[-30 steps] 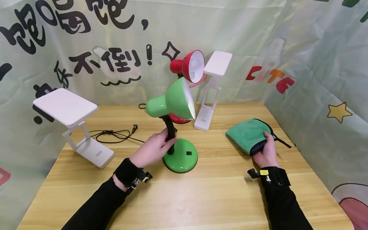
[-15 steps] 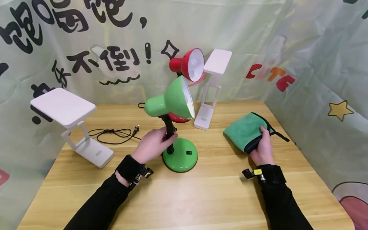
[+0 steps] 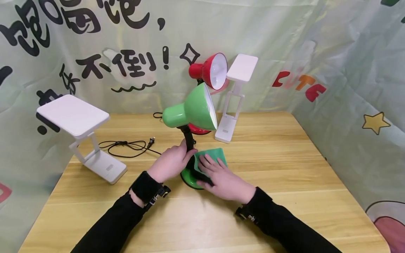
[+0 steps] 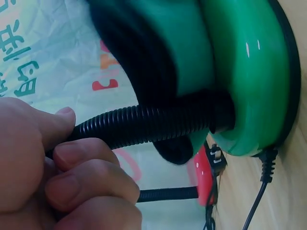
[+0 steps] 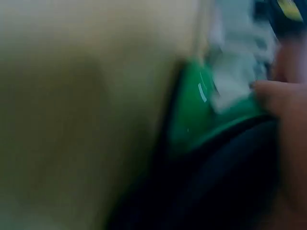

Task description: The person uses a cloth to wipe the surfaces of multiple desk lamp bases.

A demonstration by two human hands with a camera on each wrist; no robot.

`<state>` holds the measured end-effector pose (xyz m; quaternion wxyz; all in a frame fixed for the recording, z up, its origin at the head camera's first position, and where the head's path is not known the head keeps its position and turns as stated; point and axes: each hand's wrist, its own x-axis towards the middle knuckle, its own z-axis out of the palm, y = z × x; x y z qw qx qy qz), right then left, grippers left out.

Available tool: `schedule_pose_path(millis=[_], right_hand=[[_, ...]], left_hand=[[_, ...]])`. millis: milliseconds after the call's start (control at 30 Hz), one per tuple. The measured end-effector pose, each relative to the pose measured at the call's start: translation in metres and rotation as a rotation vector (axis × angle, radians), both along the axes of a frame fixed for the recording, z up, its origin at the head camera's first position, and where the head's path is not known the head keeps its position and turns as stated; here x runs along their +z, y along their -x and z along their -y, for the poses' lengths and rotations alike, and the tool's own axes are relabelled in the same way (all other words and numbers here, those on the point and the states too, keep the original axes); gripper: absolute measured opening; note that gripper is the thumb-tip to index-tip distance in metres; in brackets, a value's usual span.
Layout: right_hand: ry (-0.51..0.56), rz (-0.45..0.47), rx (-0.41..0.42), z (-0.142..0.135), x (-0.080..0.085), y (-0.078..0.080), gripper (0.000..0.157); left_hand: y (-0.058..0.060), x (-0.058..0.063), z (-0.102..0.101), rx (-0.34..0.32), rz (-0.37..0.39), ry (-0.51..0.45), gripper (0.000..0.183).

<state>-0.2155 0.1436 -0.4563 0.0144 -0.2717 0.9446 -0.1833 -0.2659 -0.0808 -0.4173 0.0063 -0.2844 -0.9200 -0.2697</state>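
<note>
My left hand [image 3: 171, 160] grips the black ribbed neck [image 4: 148, 125] of a green desk lamp [image 3: 193, 110], its thumb and curled fingers around it. The lamp stands upright on its round green base [image 3: 190, 181]. Over that base my right hand [image 3: 223, 179] holds a green cloth [image 3: 218, 154] with a dark edge, its fingers spread across the top. The left wrist view shows the cloth's dark edge against the neck, close to the base. Motion blurs the right wrist view, and the palm hides part of the cloth.
A red desk lamp [image 3: 214, 70] and a white folding lamp [image 3: 242, 68] stand behind. Another white folding lamp [image 3: 72, 114] is at the left. A black cord [image 3: 126, 149] with a plug lies on the wooden table [image 3: 284, 218]. Printed fabric [image 3: 269, 28] hangs behind the table.
My right hand has carried the cloth leftward from the right side of the table onto the green lamp's base. The left hand keeps its grip on the neck.
</note>
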Motion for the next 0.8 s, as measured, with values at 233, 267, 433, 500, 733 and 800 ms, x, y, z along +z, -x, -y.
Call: schedule_pose_path(millis=[233, 267, 433, 500, 733, 800], right_hand=[[-0.204, 0.006, -0.038, 0.022, -0.005, 0.019, 0.088], [-0.194, 0.016, -0.043, 0.023, -0.005, 0.023, 0.089], [-0.200, 0.002, -0.030, 0.022, -0.006, 0.030, 0.077], [-0.237, -0.029, -0.011, 0.021, -0.006, 0.025, 0.073], [-0.299, -0.065, 0.050, 0.008, -0.002, -0.013, 0.069], [-0.312, -0.062, 0.071, 0.005, 0.001, -0.023, 0.068]], left_hand=[[0.001, -0.003, -0.001, -0.023, -0.024, -0.005, 0.031], [0.001, -0.004, -0.001, -0.027, -0.029, -0.005, 0.030], [0.002, -0.006, -0.002, -0.042, -0.044, -0.017, 0.030], [0.002, -0.006, -0.002, -0.038, -0.037, -0.024, 0.032], [0.001, -0.006, -0.003, -0.030, -0.009, -0.037, 0.033], [0.002, -0.007, -0.002, -0.025, -0.009, -0.036, 0.033]])
